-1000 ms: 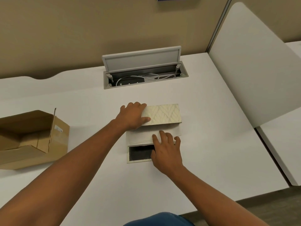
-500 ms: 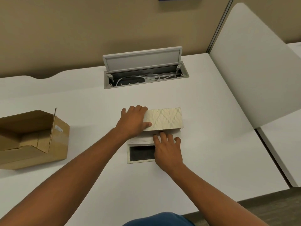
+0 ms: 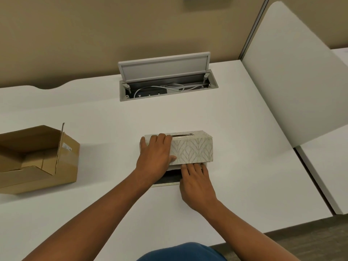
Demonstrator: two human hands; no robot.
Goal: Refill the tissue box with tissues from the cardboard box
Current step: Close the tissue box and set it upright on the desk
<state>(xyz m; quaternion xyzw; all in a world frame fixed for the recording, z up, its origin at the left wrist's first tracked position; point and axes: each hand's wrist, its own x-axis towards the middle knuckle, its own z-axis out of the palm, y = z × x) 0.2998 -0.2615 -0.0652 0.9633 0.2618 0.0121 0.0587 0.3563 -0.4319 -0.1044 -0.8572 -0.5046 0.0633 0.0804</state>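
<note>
A cream patterned tissue box cover [image 3: 192,148] stands in the middle of the white desk [image 3: 113,194], tilted down over its flat base [image 3: 165,182]. My left hand [image 3: 155,157] grips the cover's left end. A thin strip of white tissues [image 3: 173,167] shows under the cover's front edge. My right hand [image 3: 195,182] lies flat on the base with its fingertips at that edge. The dark inside of the base shows between my hands. The open brown cardboard box [image 3: 35,159] sits at the left; I cannot see tissues in it.
An open cable hatch [image 3: 165,80] with a raised lid and white cords sits at the back of the desk. A white divider panel [image 3: 293,76] rises on the right. The desk's front edge runs close to my blue-clad body.
The cover has swung down toward me over the tissues, so its slotted top now shows. My left hand moved with it. My right hand stayed at the base.
</note>
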